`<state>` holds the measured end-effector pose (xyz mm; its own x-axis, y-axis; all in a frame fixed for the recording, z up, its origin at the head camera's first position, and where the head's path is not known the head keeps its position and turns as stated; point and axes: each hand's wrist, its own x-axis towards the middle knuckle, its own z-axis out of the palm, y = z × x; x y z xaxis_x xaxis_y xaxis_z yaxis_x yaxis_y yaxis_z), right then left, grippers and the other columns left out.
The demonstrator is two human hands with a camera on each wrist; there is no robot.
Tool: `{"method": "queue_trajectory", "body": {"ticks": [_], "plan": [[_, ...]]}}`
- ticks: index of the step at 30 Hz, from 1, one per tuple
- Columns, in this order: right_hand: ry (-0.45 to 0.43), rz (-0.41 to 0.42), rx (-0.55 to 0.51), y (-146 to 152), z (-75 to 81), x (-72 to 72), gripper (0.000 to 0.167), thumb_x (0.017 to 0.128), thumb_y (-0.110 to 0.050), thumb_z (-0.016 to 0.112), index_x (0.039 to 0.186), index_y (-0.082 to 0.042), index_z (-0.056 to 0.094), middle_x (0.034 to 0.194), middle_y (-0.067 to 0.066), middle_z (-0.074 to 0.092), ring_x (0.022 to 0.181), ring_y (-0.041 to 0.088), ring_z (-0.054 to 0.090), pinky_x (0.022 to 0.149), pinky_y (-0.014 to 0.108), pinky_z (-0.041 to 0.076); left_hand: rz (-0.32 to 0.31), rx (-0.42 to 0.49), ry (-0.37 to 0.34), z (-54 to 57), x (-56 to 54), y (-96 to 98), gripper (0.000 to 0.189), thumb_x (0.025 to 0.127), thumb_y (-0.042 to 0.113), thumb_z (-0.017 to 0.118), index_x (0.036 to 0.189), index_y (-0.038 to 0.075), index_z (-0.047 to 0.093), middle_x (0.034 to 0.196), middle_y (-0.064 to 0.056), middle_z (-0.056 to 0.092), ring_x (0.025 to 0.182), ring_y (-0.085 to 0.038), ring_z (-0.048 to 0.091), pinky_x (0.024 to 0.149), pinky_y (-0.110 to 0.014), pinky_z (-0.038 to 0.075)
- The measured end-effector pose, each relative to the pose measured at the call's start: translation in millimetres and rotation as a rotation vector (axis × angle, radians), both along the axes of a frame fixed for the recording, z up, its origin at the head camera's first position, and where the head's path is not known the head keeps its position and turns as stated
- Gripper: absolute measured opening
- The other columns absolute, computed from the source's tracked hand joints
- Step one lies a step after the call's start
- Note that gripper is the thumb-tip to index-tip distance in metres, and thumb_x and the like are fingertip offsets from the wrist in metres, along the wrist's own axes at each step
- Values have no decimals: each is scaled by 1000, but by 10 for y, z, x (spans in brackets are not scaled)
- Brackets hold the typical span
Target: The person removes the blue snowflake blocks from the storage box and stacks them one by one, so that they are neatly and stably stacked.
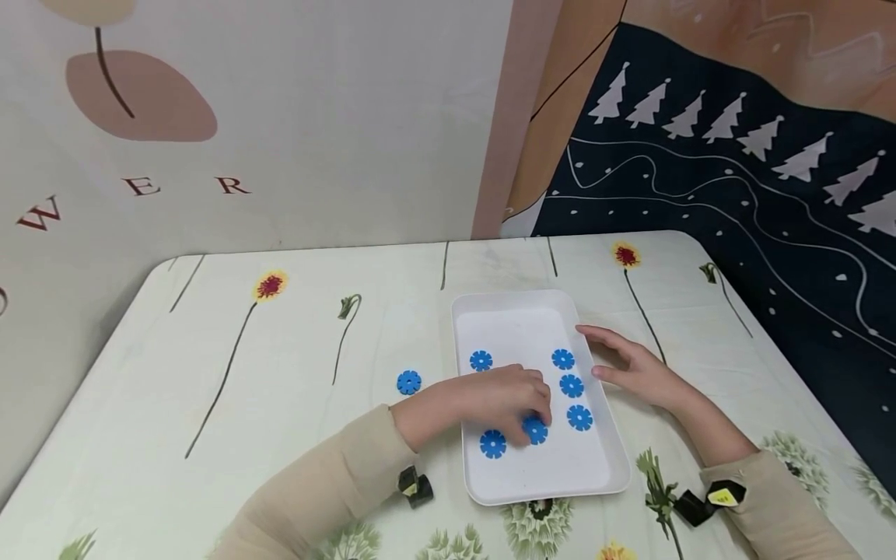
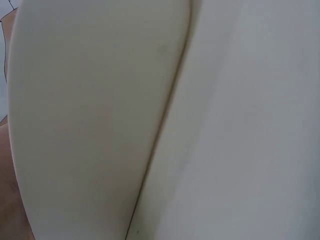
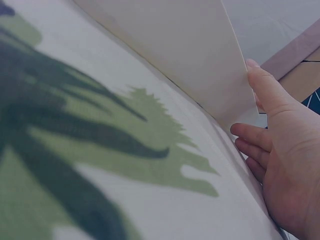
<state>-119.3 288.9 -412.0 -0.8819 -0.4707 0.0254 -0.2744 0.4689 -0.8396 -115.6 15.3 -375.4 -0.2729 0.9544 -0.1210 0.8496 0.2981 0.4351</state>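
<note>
A white rectangular tray [image 1: 535, 478] lies on the table with several blue notched discs in it. My left hand [image 1: 505, 395] reaches over the tray from the left, its thumb and fingers pinching one blue disc [image 1: 536, 432] low in the tray. Left of that sits another disc [image 1: 493, 444]; a further disc [image 1: 481, 360] shows higher up. Three discs line the right side, the middle disc [image 1: 571, 385] among them. My right hand [image 1: 640, 373] rests by the tray's right edge, fingers loosely extended; in the right wrist view its thumb touches the tray wall [image 3: 185, 50].
One loose blue disc [image 1: 409, 382] lies on the flower-printed tablecloth [image 1: 301, 435] left of the tray. Behind the table hang a pale printed cloth [image 1: 350, 117] and a dark cloth with white trees [image 1: 672, 179]. The pale tray side [image 2: 100, 110] fills much of the left wrist view.
</note>
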Motion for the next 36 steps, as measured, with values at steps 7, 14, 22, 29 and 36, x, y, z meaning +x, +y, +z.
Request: {"method": "queue_trajectory", "body": {"ticks": [7,14,22,29,36], "plan": [[-5,2,-8,6,-1,-1,58,92,-13,64,145,-7,39,150,16,32,135,42,29,97,9,26,25,21,-39,-6,8,3,32,76,20,79,107,17,73,96,13,61,93,-2,48,88,-15,35],[-1,6,-7,7,-6,-8,58,92,-14,64,145,-7,40,150,16,32,135,42,29,97,9,26,37,105,-34,38,13,-30,36,73,19,79,108,14,72,97,11,62,96,-5,48,88,-15,36],[-12,1,-12,5,-4,-4,58,93,-14,64,145,-8,39,150,16,32,135,42,29,97,9,26,22,185,5,96,13,-71,38,72,20,78,109,10,72,103,5,64,101,-8,49,91,-15,35],[-13,4,-19,3,-6,-2,58,93,-13,63,145,-7,39,150,17,32,135,42,28,97,9,26,56,290,15,156,12,-182,33,73,18,75,104,8,73,101,2,64,97,-11,50,90,-16,37],[-9,0,-20,2,-15,-11,58,92,-13,64,145,-7,39,149,16,32,135,41,28,98,9,25,122,390,-5,211,34,-351,30,73,16,72,101,8,73,100,1,61,96,-12,48,87,-18,39]]}}
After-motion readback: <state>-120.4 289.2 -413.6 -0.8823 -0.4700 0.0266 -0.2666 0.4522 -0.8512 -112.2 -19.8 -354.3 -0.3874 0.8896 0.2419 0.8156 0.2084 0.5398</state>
